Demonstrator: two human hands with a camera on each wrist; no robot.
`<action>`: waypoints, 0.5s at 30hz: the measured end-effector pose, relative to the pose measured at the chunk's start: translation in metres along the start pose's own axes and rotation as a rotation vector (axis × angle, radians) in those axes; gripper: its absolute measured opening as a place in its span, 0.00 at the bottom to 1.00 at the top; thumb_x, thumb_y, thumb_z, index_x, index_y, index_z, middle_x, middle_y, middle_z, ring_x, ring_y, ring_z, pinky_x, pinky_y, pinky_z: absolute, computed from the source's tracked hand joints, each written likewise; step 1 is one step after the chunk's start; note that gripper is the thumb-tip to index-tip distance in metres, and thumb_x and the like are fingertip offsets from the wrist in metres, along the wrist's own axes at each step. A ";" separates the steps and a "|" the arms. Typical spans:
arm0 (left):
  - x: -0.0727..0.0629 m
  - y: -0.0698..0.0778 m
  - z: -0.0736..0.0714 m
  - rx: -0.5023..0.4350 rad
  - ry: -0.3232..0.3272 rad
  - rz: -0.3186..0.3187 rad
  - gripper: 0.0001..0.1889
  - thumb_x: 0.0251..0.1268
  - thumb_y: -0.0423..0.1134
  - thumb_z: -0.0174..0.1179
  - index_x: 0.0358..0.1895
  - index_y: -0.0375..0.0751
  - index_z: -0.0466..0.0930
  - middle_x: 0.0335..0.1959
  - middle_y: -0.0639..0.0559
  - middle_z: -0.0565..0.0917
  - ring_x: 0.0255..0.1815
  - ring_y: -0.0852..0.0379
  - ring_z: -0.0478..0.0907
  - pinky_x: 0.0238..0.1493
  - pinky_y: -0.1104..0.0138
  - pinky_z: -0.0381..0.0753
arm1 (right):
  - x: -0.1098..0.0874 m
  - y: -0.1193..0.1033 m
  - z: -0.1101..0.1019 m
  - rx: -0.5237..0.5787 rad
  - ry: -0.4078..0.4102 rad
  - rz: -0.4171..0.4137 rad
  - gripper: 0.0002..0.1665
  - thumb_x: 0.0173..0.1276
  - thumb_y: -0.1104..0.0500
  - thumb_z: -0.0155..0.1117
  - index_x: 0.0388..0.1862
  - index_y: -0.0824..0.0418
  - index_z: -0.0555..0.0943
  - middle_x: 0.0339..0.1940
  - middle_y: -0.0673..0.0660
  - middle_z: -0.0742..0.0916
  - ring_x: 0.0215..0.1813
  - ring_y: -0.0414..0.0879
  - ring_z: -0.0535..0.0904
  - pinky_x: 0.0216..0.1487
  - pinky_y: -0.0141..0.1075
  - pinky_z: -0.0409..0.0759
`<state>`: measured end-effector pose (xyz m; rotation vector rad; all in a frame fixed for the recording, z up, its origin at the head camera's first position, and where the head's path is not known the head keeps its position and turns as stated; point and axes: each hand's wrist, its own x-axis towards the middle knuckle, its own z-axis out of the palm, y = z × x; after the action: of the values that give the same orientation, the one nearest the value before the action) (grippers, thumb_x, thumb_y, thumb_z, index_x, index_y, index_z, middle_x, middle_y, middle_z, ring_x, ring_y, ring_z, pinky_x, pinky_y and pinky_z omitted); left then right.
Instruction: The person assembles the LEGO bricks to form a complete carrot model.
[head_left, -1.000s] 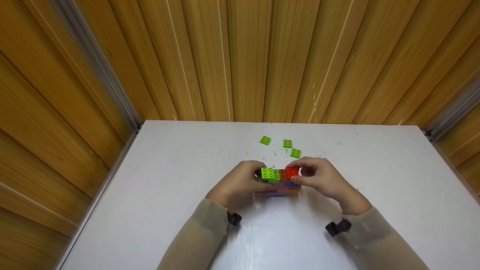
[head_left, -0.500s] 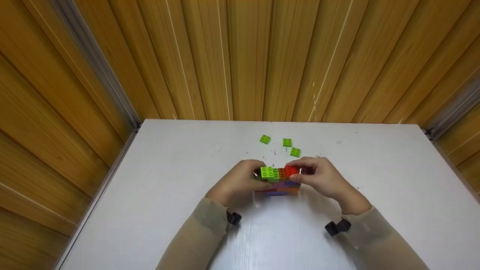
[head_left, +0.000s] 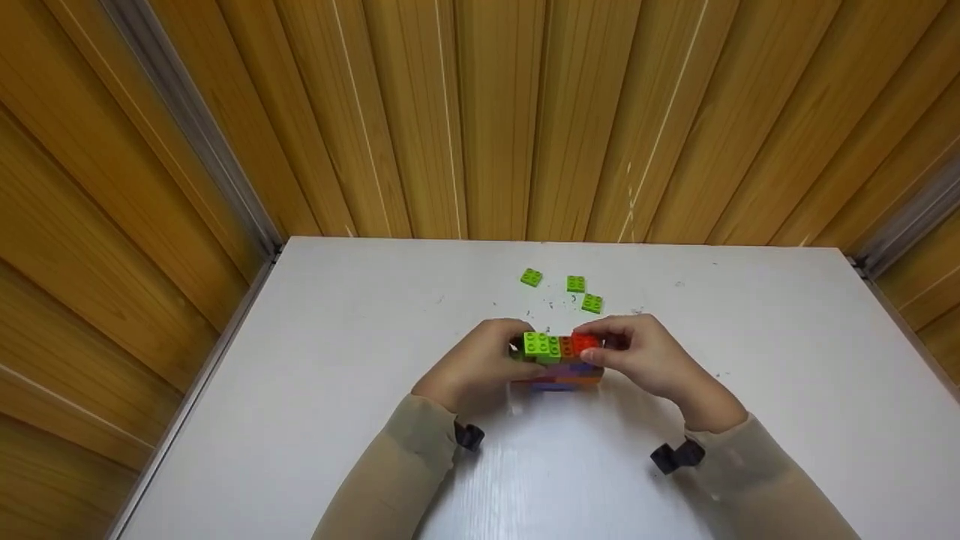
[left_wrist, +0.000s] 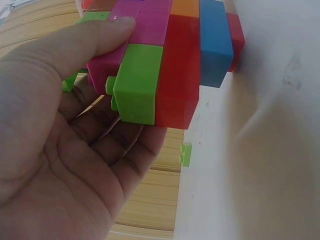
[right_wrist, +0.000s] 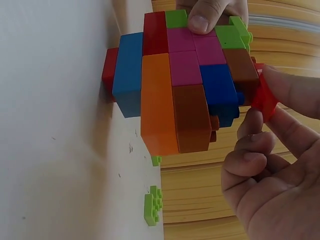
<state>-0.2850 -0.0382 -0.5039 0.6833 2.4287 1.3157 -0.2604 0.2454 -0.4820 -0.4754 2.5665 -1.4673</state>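
A block of stacked toy building bricks (head_left: 564,373) stands at the middle of the white table. My left hand (head_left: 484,361) holds its left side, thumb on the near face and fingers behind. In the left wrist view, the thumb presses a magenta brick (left_wrist: 151,27) beside a lime green brick (left_wrist: 136,82). My right hand (head_left: 641,351) pinches a red brick (head_left: 582,343) at the top right, between thumb and fingers. The right wrist view shows this red brick against a brown brick (right_wrist: 241,70). A lime green brick (head_left: 535,343) tops the left end.
Several small lime green bricks lie behind the stack, including one at the left (head_left: 531,277) and one nearer my right hand (head_left: 592,303). Dark specks dot the white table (head_left: 375,315) around them. A wood-patterned panel wall (head_left: 495,120) rises behind the far edge.
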 end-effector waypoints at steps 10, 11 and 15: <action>0.001 -0.001 -0.001 -0.046 -0.014 -0.021 0.16 0.69 0.40 0.82 0.56 0.54 0.92 0.51 0.61 0.92 0.52 0.59 0.86 0.66 0.58 0.89 | 0.003 0.005 -0.001 0.098 -0.023 0.009 0.21 0.75 0.61 0.80 0.63 0.66 0.91 0.55 0.61 0.93 0.48 0.44 0.83 0.50 0.28 0.86; 0.001 -0.002 -0.001 -0.048 -0.014 -0.024 0.15 0.69 0.40 0.82 0.56 0.54 0.92 0.50 0.62 0.92 0.52 0.59 0.86 0.65 0.59 0.89 | 0.003 0.007 -0.001 0.109 -0.032 0.009 0.21 0.75 0.60 0.80 0.63 0.66 0.91 0.55 0.60 0.93 0.48 0.44 0.84 0.51 0.28 0.86; 0.002 -0.004 0.002 -0.060 -0.017 -0.024 0.15 0.69 0.40 0.82 0.55 0.54 0.92 0.50 0.62 0.92 0.51 0.59 0.86 0.65 0.60 0.89 | 0.003 0.011 -0.004 0.121 -0.063 0.007 0.22 0.75 0.59 0.80 0.64 0.65 0.90 0.48 0.52 0.91 0.45 0.44 0.81 0.46 0.29 0.83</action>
<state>-0.2866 -0.0379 -0.5080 0.6447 2.3668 1.3616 -0.2664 0.2529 -0.4898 -0.4872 2.4125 -1.5675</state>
